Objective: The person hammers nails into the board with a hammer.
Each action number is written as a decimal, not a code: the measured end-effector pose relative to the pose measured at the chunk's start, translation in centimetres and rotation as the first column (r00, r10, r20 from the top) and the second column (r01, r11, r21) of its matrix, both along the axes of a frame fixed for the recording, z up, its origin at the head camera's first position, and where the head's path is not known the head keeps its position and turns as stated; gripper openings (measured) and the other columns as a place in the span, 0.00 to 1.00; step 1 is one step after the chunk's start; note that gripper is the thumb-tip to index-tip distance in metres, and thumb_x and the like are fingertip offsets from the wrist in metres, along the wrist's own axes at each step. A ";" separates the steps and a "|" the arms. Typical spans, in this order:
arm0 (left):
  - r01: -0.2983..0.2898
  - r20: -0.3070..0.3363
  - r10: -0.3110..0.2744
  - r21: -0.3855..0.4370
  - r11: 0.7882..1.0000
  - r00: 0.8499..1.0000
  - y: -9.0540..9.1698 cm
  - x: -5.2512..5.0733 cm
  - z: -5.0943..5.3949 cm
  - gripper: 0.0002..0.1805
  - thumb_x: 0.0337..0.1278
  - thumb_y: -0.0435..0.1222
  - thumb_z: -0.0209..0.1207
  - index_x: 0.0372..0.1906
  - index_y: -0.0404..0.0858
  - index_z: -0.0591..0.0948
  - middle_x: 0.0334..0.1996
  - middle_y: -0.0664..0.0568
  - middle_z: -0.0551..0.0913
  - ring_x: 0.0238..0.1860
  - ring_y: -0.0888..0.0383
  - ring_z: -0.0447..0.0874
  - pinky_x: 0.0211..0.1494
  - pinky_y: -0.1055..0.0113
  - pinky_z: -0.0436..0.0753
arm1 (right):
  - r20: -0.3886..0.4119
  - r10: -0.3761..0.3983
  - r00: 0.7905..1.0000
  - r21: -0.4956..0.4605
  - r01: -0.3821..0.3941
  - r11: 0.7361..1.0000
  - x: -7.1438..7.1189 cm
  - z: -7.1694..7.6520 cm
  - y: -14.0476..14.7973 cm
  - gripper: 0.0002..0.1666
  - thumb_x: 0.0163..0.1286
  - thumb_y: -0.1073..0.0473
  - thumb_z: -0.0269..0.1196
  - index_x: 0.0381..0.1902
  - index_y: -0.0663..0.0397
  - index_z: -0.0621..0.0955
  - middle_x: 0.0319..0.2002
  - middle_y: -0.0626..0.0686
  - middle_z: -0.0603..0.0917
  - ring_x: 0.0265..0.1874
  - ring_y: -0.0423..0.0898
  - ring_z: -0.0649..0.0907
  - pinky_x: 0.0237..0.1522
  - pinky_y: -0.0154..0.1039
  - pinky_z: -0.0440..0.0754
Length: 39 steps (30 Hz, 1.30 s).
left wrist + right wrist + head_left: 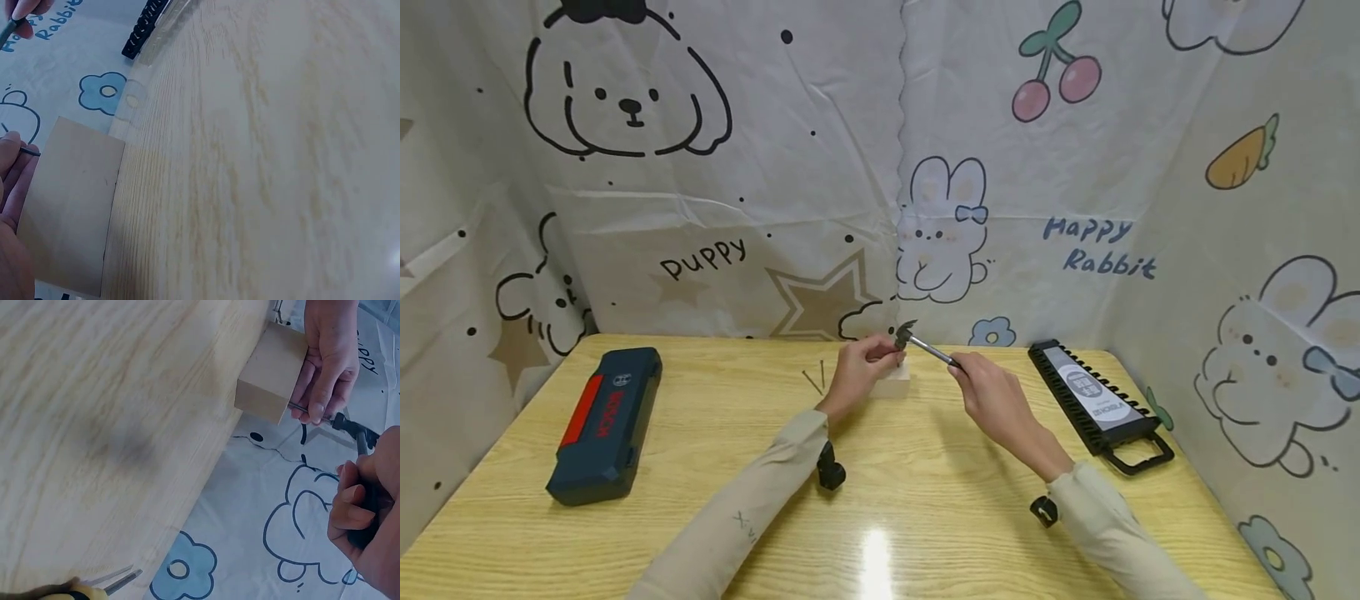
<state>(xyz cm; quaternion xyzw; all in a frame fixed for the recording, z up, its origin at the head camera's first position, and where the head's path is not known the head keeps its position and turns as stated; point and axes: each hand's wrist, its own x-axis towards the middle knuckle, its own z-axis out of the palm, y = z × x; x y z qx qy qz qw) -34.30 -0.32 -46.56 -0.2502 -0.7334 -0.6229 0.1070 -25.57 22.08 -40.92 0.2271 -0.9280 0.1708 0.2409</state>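
Note:
A pale wooden block (892,387) stands on the table near its far edge. My left hand (854,372) is at the block's top and pinches a nail (299,407) between thumb and fingers, with the nail's lower end at the block. My right hand (996,398) grips the dark handle of a small claw hammer (931,347). The hammer's head (351,427) is right at the top of the nail; whether they touch I cannot tell. Two loose nails (812,382) lie on the table left of the block.
A dark blue and red Bosch case (613,425) lies at the left of the table. On the right is a black toothed rack (1090,396) with a handle. A yellow-handled tool with metal tips (94,590) shows low in the right wrist view. Printed cloth (820,192) hangs behind.

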 end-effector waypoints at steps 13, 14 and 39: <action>0.018 0.010 -0.018 0.000 1.000 1.000 0.0 0.3 0.1 0.06 0.66 0.30 0.69 0.44 0.32 0.88 0.44 0.41 0.92 0.47 0.47 0.92 0.52 0.67 0.89 | -0.187 0.039 0.982 -0.147 -0.067 0.987 -0.5 2.7 0.5 0.05 0.79 0.67 0.60 0.46 0.65 0.82 0.30 0.55 0.80 0.25 0.47 0.76 0.26 0.43 0.75; 0.020 0.012 -0.020 0.000 1.000 1.000 0.0 0.3 0.1 0.06 0.66 0.30 0.68 0.44 0.32 0.88 0.44 0.41 0.92 0.47 0.47 0.92 0.52 0.67 0.89 | -0.210 0.040 0.977 -0.174 -0.077 0.982 -0.5 2.9 0.5 0.05 0.79 0.68 0.60 0.46 0.66 0.82 0.30 0.56 0.80 0.25 0.48 0.76 0.26 0.44 0.75; -0.001 0.009 0.001 0.001 1.000 1.000 0.3 0.0 0.1 0.04 0.65 0.28 0.68 0.40 0.30 0.87 0.42 0.41 0.92 0.46 0.47 0.92 0.51 0.68 0.89 | 0.040 -0.010 0.999 0.025 0.009 1.000 0.3 0.0 0.1 0.06 0.82 0.63 0.58 0.42 0.58 0.79 0.30 0.50 0.77 0.25 0.42 0.73 0.25 0.38 0.72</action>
